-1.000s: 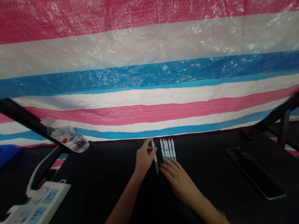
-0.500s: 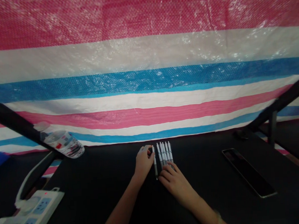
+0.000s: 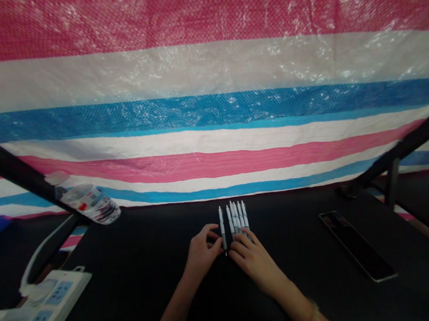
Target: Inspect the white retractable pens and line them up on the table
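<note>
Several white-barrelled pens (image 3: 238,219) lie side by side on the black tabletop (image 3: 142,281), their tips pointing towards me. A single pen (image 3: 222,230) lies just left of the row, slightly apart from it. My left hand (image 3: 201,251) is beside that pen's lower part, with curled fingers at its barrel. Whether they grip it is hard to see. My right hand (image 3: 253,260) rests over the lower ends of the row, fingers spread, and hides those ends.
A plastic water bottle (image 3: 88,203) hangs tilted at left, beyond a black frame bar (image 3: 19,175). A white power strip (image 3: 45,301) sits at lower left, a dark phone or tablet (image 3: 358,246) lies at right, and a striped tarpaulin (image 3: 211,112) hangs behind.
My left hand has slid down from the single pen's upper end towards its lower part. The pens and my right hand have barely moved.
</note>
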`<state>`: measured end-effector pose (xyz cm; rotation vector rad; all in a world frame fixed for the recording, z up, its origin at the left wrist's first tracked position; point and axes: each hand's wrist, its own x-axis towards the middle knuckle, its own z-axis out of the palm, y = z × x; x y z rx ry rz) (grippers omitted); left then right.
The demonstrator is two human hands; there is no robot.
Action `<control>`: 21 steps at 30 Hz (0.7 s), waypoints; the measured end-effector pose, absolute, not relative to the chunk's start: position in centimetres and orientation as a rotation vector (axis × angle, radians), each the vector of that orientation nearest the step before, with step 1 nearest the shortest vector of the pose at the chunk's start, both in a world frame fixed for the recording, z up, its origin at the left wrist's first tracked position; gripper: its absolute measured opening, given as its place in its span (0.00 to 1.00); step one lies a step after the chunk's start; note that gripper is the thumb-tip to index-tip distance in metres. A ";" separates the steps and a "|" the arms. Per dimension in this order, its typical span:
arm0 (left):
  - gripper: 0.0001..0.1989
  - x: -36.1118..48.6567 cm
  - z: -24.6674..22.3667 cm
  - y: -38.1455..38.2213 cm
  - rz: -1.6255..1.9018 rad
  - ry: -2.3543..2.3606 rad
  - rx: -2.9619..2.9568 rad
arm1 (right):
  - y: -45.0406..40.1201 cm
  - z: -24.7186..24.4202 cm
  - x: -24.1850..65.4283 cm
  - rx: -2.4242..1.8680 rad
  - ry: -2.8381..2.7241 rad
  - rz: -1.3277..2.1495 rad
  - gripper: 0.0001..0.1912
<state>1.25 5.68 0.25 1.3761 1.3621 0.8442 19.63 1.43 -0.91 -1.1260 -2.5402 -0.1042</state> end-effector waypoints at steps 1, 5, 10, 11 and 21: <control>0.16 1.4 0.3 5.5 0.858 1.355 1.343 | 1.4 -0.8 19.6 -1.119 -2.544 -0.100 0.05; 0.15 1.6 0.4 5.4 0.896 1.319 1.277 | 1.2 0.2 19.6 -1.077 -2.517 -0.058 0.06; 0.15 1.4 0.4 5.7 0.954 1.330 1.295 | 0.5 1.2 19.9 -1.031 -2.165 0.042 0.12; 0.15 1.3 0.4 5.7 0.982 1.337 1.279 | 0.2 1.2 19.9 -1.047 -2.040 0.059 0.13; 0.21 1.1 1.8 5.5 0.998 0.992 0.660 | -2.5 1.0 17.9 -0.803 -2.039 0.275 0.19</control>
